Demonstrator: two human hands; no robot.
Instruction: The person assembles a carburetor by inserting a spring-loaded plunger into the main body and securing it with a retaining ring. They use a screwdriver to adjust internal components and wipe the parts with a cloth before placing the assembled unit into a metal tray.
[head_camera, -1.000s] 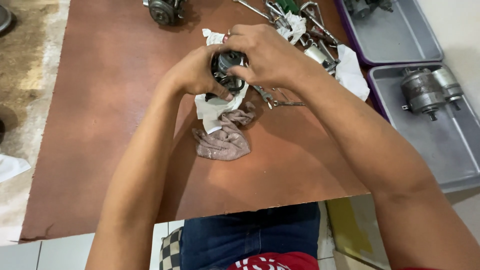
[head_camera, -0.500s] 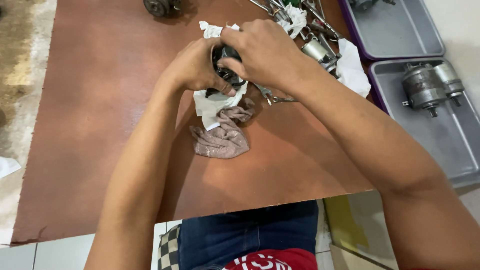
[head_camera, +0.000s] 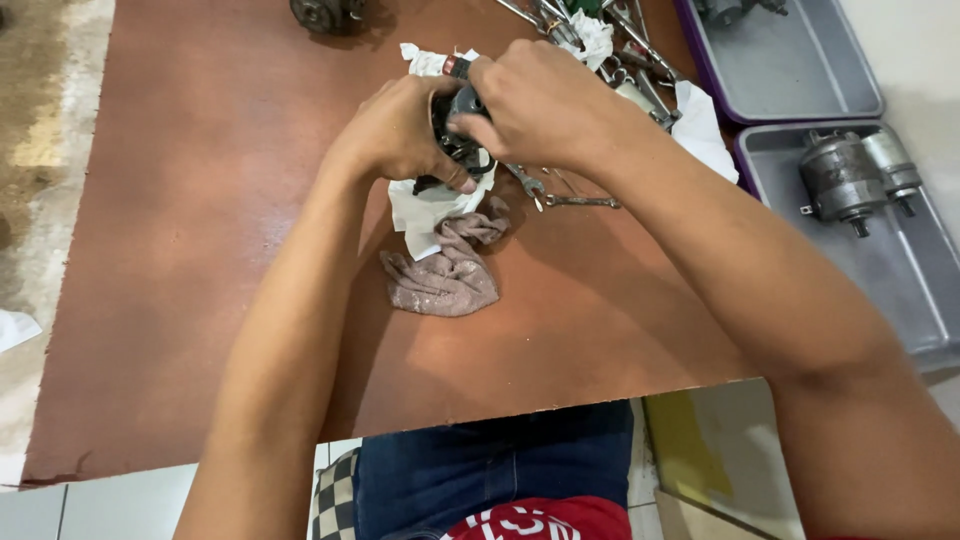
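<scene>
Both hands meet over the far middle of the brown board: left hand cups the dark motor part from the side, right hand pinches its top from above, white paper hanging beneath.

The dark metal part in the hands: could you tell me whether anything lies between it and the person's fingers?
Partly. The left hand grips the dark metal part with white paper under it, hanging down toward the brown rag. The right hand covers the part's top; whether paper lies under those fingers cannot be told.
</scene>
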